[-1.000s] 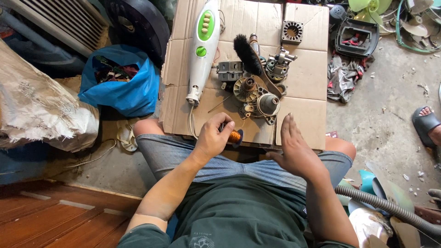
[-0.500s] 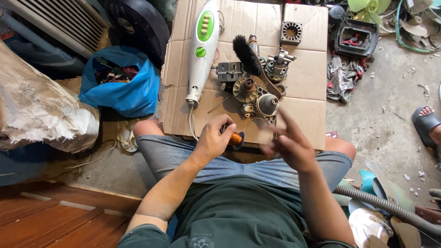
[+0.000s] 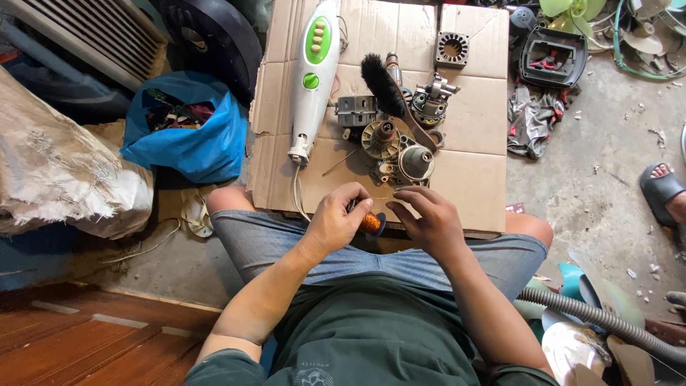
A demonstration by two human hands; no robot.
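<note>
**Copper wire spool held over the lap**

The left hand [image 3: 334, 220] is clamped around a small spool of orange copper wire [image 3: 369, 223], held at the near edge of the flattened brown cardboard sheet [image 3: 471, 179]. The right hand [image 3: 429, 218] hovers just beside it, fingers loosely curled and apart, gripping nothing visible. This looks like wire handling; any fine strand between the hands cannot be made out. Small metal motor parts [image 3: 400, 146] lie beyond.

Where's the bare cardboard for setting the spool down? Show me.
Free: the cardboard right of the motor parts; a smaller patch left of the white appliance. The middle is crowded. The left hand holds the copper spool; the right hand is beside it.
</note>
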